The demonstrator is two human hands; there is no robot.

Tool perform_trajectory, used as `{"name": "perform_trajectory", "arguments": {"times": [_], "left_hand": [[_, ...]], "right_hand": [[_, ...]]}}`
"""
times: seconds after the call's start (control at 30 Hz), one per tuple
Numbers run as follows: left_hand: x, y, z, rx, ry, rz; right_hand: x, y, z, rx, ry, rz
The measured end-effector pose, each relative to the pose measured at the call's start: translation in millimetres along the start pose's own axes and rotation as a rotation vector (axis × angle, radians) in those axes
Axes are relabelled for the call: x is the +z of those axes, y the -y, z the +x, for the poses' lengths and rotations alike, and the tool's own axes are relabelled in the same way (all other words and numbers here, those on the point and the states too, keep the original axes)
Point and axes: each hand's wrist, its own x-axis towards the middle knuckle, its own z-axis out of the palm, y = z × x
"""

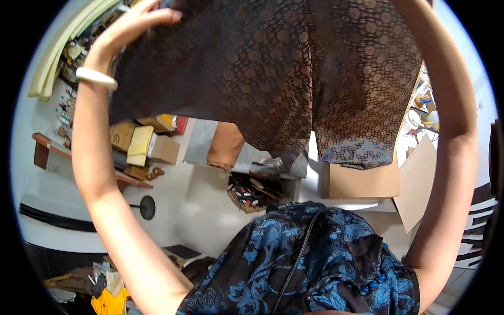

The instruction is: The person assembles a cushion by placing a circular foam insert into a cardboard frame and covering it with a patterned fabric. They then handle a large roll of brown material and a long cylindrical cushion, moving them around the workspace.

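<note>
A wide dark brown fabric (268, 73) with a pattern of round motifs hangs raised in front of me. Its lower part falls in two panels with a narrow gap, and a bluish folded patch (362, 154) shows at the right panel's bottom. My left hand (140, 22), below a white bangle (97, 79), is at the fabric's upper left, closed on it with the thumb stretched across; the upper edge of the picture cuts off some fingers. My right arm (455, 105) rises along the fabric's right side, its hand beyond the picture.
Beyond the fabric are a grey-topped table (202, 142) with brown cloth (226, 144), a cardboard box (362, 181) and a leaning cardboard sheet (417, 184). A bin of small items (249, 193) stands below. Boxes (164, 149) and a round black base (147, 207) are left.
</note>
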Motion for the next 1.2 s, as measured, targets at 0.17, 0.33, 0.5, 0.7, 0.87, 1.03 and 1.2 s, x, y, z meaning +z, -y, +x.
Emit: {"name": "perform_trajectory", "arguments": {"times": [0.17,0.33,0.5,0.7,0.87,1.03,1.2], "left_hand": [[50,-22,-12,0.029,-0.199,0.108],[134,-75,-60,-0.035,-0.142,-0.165],[235,-84,-88,-0.132,0.515,-1.021],[303,-83,-121,-0.342,0.652,-1.863],[263,-87,-136,-0.644,0.129,-1.569],[209,-63,-164,-0.703,-0.159,-1.115],[141,-35,-201,-0.796,-0.492,-0.618]], "right_hand": [[-4,2,-1,-0.196,-0.108,-0.095],[2,28,-57,-0.076,0.205,0.034],[5,50,-176,-0.102,-0.045,-0.146],[47,98,-190,0.107,-0.129,0.045],[62,153,-236,0.680,-0.309,0.280],[77,297,-391,1.207,0.270,1.038],[116,401,-461,1.775,1.062,1.713]]}}
